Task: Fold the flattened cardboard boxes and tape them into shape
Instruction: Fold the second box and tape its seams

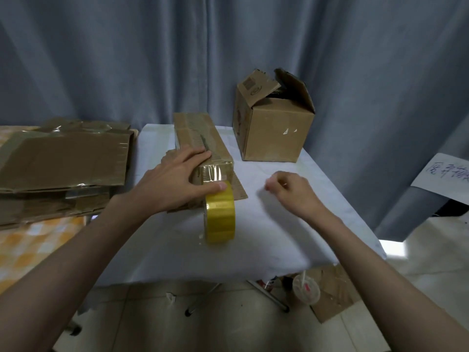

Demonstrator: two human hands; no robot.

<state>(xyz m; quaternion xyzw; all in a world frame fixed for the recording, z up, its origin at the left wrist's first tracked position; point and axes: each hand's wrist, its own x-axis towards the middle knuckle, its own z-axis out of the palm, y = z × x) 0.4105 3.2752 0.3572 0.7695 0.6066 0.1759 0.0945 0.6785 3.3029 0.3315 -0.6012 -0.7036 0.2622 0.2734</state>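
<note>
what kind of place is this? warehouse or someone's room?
Likely a makeshift indoor workstation, not a warehouse: a small folding table under white cloth, grey curtains as backdrop, tiled floor with a discarded drink cup, and flattened cardboard stacked alongside.

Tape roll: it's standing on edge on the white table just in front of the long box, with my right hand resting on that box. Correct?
Not quite. The head view shows the left hand resting on the long box; the right hand hovers off to the side. The tape roll does stand on edge in front of the box.
</note>
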